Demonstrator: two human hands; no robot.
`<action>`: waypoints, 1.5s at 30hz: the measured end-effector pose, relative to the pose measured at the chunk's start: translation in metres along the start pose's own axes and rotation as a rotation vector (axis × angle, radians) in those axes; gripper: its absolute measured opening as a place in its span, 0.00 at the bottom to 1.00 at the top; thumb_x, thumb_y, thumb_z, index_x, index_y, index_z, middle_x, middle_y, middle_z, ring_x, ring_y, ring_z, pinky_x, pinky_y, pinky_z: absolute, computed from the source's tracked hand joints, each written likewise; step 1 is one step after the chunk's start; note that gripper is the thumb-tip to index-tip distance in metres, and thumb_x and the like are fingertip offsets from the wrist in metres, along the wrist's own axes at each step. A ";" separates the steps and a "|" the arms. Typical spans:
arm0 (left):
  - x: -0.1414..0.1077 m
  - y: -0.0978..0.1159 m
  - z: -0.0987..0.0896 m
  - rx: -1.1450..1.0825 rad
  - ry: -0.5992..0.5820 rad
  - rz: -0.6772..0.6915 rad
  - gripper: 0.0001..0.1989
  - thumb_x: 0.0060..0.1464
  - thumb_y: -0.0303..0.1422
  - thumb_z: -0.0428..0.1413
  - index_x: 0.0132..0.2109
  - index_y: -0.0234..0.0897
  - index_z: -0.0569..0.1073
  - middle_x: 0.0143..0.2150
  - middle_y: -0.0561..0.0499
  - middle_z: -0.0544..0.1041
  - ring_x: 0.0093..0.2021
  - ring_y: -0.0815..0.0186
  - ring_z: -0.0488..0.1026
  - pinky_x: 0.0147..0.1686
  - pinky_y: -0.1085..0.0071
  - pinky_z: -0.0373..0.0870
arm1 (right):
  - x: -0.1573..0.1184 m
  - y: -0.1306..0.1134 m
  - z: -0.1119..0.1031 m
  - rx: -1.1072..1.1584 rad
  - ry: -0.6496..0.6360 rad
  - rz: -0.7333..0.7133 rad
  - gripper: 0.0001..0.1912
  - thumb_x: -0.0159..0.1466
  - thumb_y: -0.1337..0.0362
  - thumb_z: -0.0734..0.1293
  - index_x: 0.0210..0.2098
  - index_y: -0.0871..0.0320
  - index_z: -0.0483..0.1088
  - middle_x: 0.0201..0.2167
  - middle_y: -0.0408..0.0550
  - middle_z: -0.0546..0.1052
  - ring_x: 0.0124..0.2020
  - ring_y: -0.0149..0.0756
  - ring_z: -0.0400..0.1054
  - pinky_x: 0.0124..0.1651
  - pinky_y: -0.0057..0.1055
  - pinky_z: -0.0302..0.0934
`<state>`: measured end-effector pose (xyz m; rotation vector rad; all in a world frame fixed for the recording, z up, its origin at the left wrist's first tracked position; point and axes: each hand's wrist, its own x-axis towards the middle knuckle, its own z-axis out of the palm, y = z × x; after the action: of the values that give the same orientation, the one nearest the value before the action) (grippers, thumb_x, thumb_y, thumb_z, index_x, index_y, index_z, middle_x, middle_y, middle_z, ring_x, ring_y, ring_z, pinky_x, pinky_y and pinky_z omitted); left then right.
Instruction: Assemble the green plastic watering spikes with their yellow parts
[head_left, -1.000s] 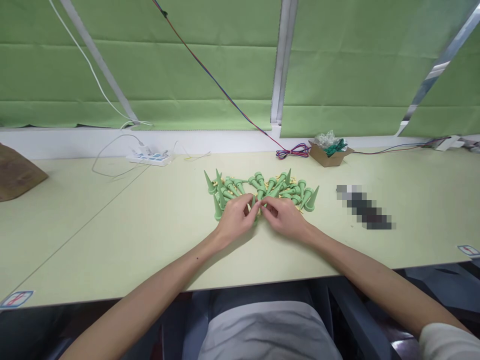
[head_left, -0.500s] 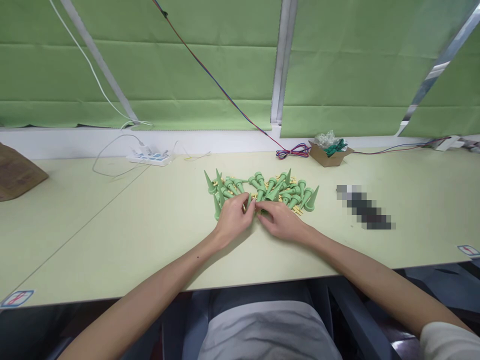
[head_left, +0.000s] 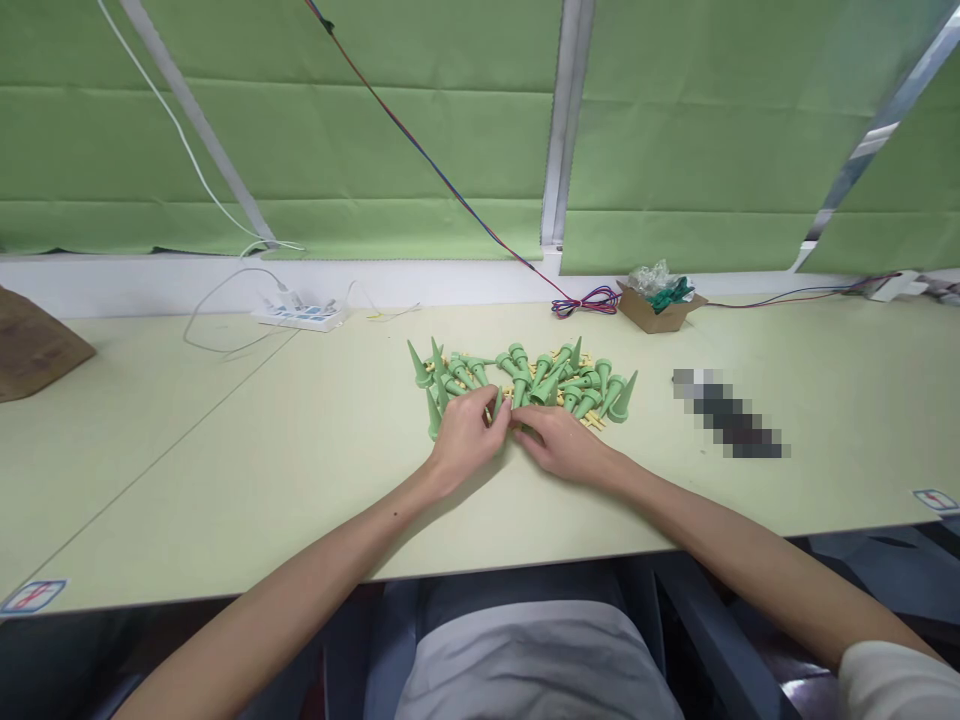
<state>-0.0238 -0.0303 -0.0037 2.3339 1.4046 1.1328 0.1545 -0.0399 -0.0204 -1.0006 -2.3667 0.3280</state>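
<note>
My left hand (head_left: 466, 437) is closed around a green plastic spike (head_left: 498, 402), whose pointed end shows above the fingers. My right hand (head_left: 568, 443) meets it from the other side, its thumb and fingertips pinched together against the left fingertips. Whatever sits between the right fingers is too small and hidden to name. Just beyond both hands lies a pile of green cone-shaped spikes (head_left: 544, 368) with collared tops, some standing point up. Small yellow plastic pieces (head_left: 592, 420) are mixed in among them.
A small cardboard box (head_left: 654, 316) with clear plastic and green material stands at the back, beside coiled red and blue wire (head_left: 589, 303). A white power strip (head_left: 304, 317) lies back left. Brown paper (head_left: 37, 345) is far left; a blurred dark object (head_left: 731, 415) lies right.
My right hand has shifted very slightly at the fingertips. The left hand, the spike in it and the pile look the same.
</note>
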 end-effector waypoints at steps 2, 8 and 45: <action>0.000 0.000 0.000 0.000 0.003 0.001 0.17 0.61 0.36 0.50 0.25 0.38 0.56 0.20 0.57 0.61 0.21 0.70 0.57 0.25 0.70 0.53 | 0.000 0.000 0.000 0.004 -0.008 -0.005 0.11 0.67 0.74 0.60 0.45 0.60 0.70 0.41 0.52 0.78 0.39 0.39 0.71 0.42 0.32 0.62; 0.000 0.002 0.000 -0.009 -0.002 0.018 0.16 0.61 0.35 0.50 0.25 0.38 0.57 0.20 0.56 0.61 0.21 0.69 0.57 0.25 0.70 0.53 | -0.001 0.003 0.002 0.009 -0.020 -0.014 0.11 0.65 0.76 0.60 0.44 0.60 0.69 0.41 0.53 0.76 0.41 0.39 0.70 0.43 0.32 0.61; -0.001 0.003 -0.001 -0.008 -0.057 0.058 0.15 0.61 0.35 0.49 0.26 0.38 0.61 0.21 0.55 0.63 0.22 0.69 0.59 0.25 0.70 0.54 | 0.000 0.006 0.003 -0.122 -0.017 -0.010 0.09 0.68 0.75 0.58 0.34 0.59 0.66 0.34 0.47 0.69 0.32 0.32 0.64 0.34 0.28 0.55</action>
<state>-0.0228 -0.0330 -0.0014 2.3964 1.3193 1.0761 0.1561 -0.0353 -0.0254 -1.0445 -2.4301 0.1912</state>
